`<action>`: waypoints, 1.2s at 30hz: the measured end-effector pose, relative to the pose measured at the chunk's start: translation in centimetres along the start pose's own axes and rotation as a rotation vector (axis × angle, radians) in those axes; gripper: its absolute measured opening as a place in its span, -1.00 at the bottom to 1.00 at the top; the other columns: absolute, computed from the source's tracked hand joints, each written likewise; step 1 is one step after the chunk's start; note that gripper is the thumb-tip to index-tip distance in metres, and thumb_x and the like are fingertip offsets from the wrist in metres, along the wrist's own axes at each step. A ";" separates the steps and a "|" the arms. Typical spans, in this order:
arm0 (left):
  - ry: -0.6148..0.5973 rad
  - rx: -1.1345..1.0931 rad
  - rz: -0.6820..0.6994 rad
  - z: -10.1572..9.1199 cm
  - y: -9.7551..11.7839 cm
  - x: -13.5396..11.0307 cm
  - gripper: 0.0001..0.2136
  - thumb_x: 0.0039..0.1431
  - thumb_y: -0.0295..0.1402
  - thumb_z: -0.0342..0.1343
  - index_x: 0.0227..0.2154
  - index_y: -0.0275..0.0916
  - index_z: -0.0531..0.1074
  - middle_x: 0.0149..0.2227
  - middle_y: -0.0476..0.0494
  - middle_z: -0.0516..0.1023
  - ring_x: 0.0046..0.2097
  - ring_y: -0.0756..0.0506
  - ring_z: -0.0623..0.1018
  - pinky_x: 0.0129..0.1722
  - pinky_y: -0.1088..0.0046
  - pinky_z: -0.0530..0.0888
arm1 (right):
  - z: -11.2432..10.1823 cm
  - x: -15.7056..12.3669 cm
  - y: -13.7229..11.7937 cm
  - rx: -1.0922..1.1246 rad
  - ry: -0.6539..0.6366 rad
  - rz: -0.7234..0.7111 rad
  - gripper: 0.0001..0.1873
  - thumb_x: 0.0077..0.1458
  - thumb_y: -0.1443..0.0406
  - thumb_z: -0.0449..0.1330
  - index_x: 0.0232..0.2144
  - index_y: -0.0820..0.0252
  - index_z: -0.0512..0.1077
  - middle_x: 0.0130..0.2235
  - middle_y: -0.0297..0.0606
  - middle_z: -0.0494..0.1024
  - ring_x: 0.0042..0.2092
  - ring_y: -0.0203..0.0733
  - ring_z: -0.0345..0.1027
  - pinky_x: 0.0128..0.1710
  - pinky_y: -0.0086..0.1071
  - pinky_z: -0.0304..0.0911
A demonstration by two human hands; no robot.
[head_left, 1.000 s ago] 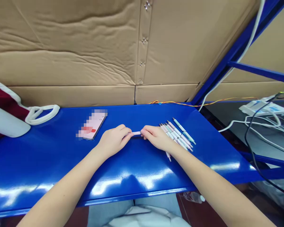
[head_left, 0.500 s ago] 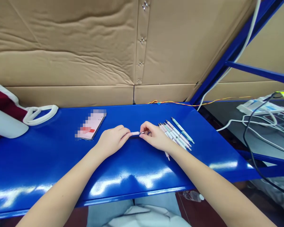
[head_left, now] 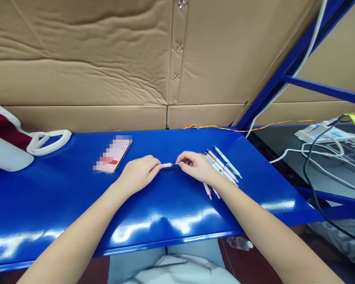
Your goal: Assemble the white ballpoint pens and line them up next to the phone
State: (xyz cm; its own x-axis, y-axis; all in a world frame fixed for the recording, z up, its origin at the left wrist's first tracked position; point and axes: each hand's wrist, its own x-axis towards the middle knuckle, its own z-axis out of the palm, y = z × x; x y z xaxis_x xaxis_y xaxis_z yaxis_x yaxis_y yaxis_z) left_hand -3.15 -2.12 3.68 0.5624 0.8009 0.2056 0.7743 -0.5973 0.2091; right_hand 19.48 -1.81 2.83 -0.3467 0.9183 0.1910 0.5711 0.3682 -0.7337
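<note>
A pale pink pen (head_left: pixel 166 165) lies level across the middle of the frame, held in the air between both hands just above the counter. The left hand (head_left: pixel 138 174) is closed around its pink end. The right hand (head_left: pixel 197 168) pinches the narrow dark-and-silver tip end between thumb and fingertips. No writing on the pen can be read.

Just right of the right hand, a fanned bunch of pastel pens (head_left: pixel 220 169) lies on the blue counter (head_left: pixel 62 193); there are roughly eight, too overlapped to count exactly. Left of the left hand lies one smartphone (head_left: pixel 114 154), its screen pixelated and unreadable.

At the far left are a white bag handle (head_left: pixel 49 142), dark red cloth (head_left: pixel 2 132) and a white cylinder (head_left: pixel 6 153). An orange-and-yellow wire (head_left: pixel 215 127) runs along the counter's back edge, before a cardboard wall (head_left: pixel 83 55). At the right, a white device (head_left: pixel 322 134) sits among cables (head_left: pixel 316 156). One plastic bottle (head_left: pixel 239 243) lies below the counter.
</note>
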 end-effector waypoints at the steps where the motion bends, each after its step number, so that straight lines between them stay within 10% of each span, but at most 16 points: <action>1: 0.001 -0.007 0.005 0.0 0.0 0.0 -0.71 0.30 -0.22 -0.17 -0.24 -0.16 0.45 -0.27 -0.04 0.49 -0.29 -0.03 0.49 -0.30 0.49 0.37 | 0.0 0.0 -0.1 -0.009 -0.001 0.000 -0.87 -0.05 0.40 0.07 -0.42 0.20 0.41 -0.44 -0.35 0.44 -0.43 -0.31 0.26 -0.42 -0.44 0.14; 36: -0.026 -0.044 0.122 1.0 0.9 -0.1 -0.74 0.28 -0.27 -0.16 -0.12 -0.08 0.41 -0.31 -0.03 0.49 -0.30 -0.01 0.49 -0.37 0.53 0.35 | 2.0 -0.2 -0.5 0.256 -0.065 0.049 -0.87 -0.02 0.27 0.14 -0.40 0.17 0.26 -0.48 -0.43 0.34 -0.43 -0.35 0.26 -0.42 -0.45 0.19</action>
State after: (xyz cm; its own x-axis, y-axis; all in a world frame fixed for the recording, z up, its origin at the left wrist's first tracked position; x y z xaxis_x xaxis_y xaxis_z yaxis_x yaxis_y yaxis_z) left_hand -2.24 -2.69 2.88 0.6596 0.7225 0.2071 0.6864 -0.6913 0.2257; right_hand 17.78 -2.48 1.82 -0.3749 0.9199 0.1148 0.3845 0.2670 -0.8837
